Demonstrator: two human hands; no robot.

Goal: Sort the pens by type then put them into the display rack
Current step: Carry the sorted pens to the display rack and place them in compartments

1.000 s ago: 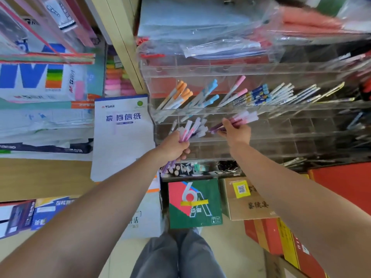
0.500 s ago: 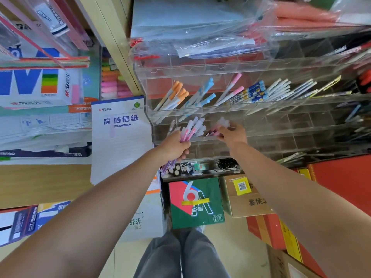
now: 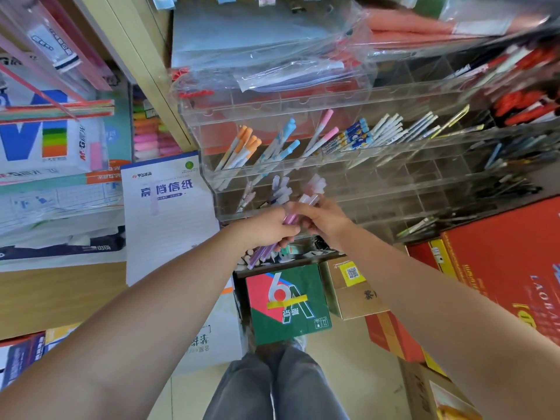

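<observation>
Left hand (image 3: 266, 228) grips the bunch of purple pens (image 3: 263, 253), fingers wrapped tight — right hand (image 3: 324, 221) meets it in front of the clear display rack (image 3: 378, 189), fingers pinching a pink pen (image 3: 307, 201) at the bunch's top. Best play, I'd say: draw out one type only, caps aligned — then slot it beside its matches.

Hidden and blurred parts around the pen bundle

The left hand (image 3: 266, 228) covers the middle of the purple pens (image 3: 260, 253); the right hand (image 3: 325, 221) hides its own fingers, so its grip cannot be told. The pale pen caps (image 3: 315, 184) are motion-blurred behind the clear display rack (image 3: 394, 189), whose right end runs out of frame.
</observation>
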